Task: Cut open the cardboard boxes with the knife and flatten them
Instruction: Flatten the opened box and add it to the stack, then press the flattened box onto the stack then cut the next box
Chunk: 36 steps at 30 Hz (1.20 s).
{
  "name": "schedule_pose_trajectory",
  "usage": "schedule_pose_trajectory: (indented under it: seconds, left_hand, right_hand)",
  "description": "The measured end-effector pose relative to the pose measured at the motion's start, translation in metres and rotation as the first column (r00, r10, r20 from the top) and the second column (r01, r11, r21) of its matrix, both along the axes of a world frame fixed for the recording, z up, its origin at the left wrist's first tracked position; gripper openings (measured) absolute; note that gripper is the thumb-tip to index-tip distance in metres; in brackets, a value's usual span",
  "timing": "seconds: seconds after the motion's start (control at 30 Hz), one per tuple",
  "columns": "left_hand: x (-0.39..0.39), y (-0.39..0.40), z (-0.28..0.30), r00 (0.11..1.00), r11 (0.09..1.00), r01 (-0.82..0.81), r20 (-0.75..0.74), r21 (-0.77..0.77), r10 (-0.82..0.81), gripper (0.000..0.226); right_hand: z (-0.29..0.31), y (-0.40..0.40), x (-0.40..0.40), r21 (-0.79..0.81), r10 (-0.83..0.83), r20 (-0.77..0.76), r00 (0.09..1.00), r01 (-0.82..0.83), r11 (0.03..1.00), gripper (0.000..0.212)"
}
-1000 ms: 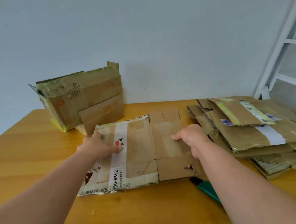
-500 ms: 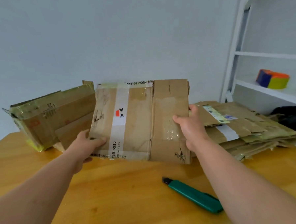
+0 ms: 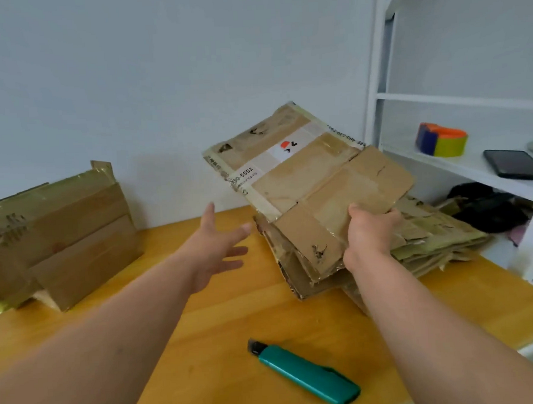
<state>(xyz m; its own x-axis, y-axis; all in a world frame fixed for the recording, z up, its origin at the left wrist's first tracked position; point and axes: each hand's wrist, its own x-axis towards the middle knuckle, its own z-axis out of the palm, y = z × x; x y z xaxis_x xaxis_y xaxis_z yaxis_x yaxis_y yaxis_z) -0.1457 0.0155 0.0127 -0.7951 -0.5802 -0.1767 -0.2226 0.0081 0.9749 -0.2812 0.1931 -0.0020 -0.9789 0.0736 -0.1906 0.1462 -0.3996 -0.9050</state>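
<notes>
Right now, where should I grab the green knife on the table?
Grab the green knife around its fat green handle, coming down from above. It lies flat on the table, and the dark blade tip points up-left, so stay at the lower-right end.

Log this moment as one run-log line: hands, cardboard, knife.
right hand grips flattened box above flat stack | left hand open, off it | knife on table | taped box uncut

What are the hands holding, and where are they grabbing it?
The right hand grips the flattened box by its near edge, above the cardboard pile. The left hand holds nothing.
</notes>
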Motion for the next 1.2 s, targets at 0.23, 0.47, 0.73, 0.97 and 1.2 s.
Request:
schedule_pose_trajectory:
  seconds: [0.23,0.47,0.73,0.97,1.2]
  left_hand:
    - [-0.087,0.049,-0.005,0.996,0.997,0.055,-0.079,0.057,-0.05,0.092]
    - [-0.112,0.052,-0.016,0.983,0.928,0.113,0.176,-0.355,-0.053,0.053]
    - [-0.119,0.047,-0.026,0.952,0.847,0.219,0.296,-0.484,-0.078,0.025]
    - [-0.124,0.039,-0.038,0.862,0.383,0.463,0.507,-0.8,0.018,0.07]
    - [-0.135,0.043,-0.071,0.748,0.309,0.656,0.649,-0.689,-0.141,0.096]
  right_hand:
    - [-0.007,0.017,-0.013,0.31,0.073,-0.039,0.997,-0.057,0.949,0.103]
    - [-0.029,0.039,-0.03,0.942,0.118,-0.221,0.968,0.181,0.281,0.094]
    - [-0.036,0.05,-0.05,0.95,0.311,-0.275,0.91,0.306,-0.055,0.049]
    - [-0.051,0.032,-0.068,0.969,0.611,-0.012,0.791,0.161,-0.189,0.073]
    - [-0.066,0.029,-0.081,0.961,0.586,0.151,0.796,0.022,-0.277,0.076]
